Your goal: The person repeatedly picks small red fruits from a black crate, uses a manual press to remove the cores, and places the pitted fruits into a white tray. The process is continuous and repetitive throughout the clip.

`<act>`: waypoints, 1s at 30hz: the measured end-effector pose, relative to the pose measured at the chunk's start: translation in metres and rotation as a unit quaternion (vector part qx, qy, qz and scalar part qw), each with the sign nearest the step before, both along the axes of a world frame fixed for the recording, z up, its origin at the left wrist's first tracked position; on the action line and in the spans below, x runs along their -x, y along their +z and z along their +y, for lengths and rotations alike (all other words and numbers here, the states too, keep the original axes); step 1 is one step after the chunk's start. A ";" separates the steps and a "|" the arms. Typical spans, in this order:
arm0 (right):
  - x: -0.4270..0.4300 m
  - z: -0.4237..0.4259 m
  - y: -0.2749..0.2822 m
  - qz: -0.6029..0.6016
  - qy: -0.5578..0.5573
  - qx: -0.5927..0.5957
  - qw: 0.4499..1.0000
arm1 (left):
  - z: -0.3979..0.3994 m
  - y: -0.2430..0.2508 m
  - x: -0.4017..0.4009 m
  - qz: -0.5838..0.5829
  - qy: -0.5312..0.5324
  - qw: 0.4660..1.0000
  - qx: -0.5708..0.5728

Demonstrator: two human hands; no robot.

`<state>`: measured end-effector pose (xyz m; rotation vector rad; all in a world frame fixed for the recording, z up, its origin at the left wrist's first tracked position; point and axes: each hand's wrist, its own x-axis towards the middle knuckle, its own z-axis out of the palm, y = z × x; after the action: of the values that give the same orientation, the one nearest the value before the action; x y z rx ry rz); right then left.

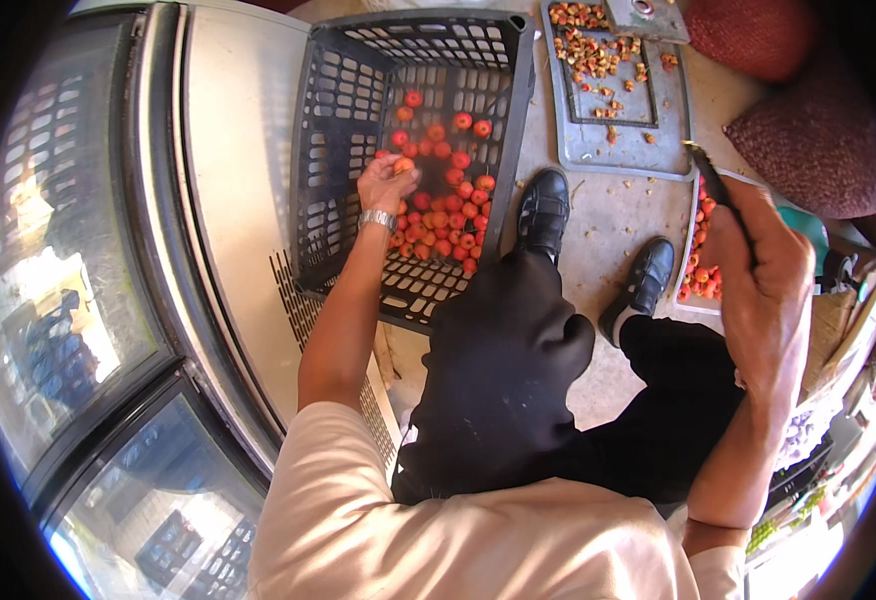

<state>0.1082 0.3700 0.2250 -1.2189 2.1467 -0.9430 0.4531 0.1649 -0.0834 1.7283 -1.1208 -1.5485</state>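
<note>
Inside the black plastic crate (340,101) at the left, many small red fruits (445,225) lie mostly towards its near right part. My left hand (389,180) reaches into the crate, its fingers closed on an orange-red fruit (403,165). My right hand (764,277) is raised at the right, gripping a dark-handled tool (719,187) with a small light-coloured tip; whether it is a knife I cannot tell. Below that hand, partly hidden by it, a white-rimmed tray (697,289) holds more red fruits.
Beyond my shoes, a grey tray (569,142) holds cut fruit pieces (595,56) and a metal plate with a round fitting (646,16). Mesh sacks (809,142) stand at the upper right. A glass-doored cabinet (70,262) borders the left, beside the crate. Crumbs dot the concrete floor (610,217).
</note>
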 end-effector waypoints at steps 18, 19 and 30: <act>0.014 0.024 0.008 0.098 0.117 0.041 0.987 | -0.032 0.147 0.256 0.189 -0.204 0.957 0.088; 0.015 0.026 0.010 0.091 0.116 0.056 0.987 | -0.040 0.142 0.270 0.157 -0.208 0.960 0.106; 0.034 0.039 0.018 0.107 0.086 0.117 0.984 | -0.081 0.108 0.382 0.058 -0.291 0.918 0.262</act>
<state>0.0743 0.4088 0.2427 -1.6597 2.0914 -1.0503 0.0711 0.0840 0.0250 0.9737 -1.8927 -1.4445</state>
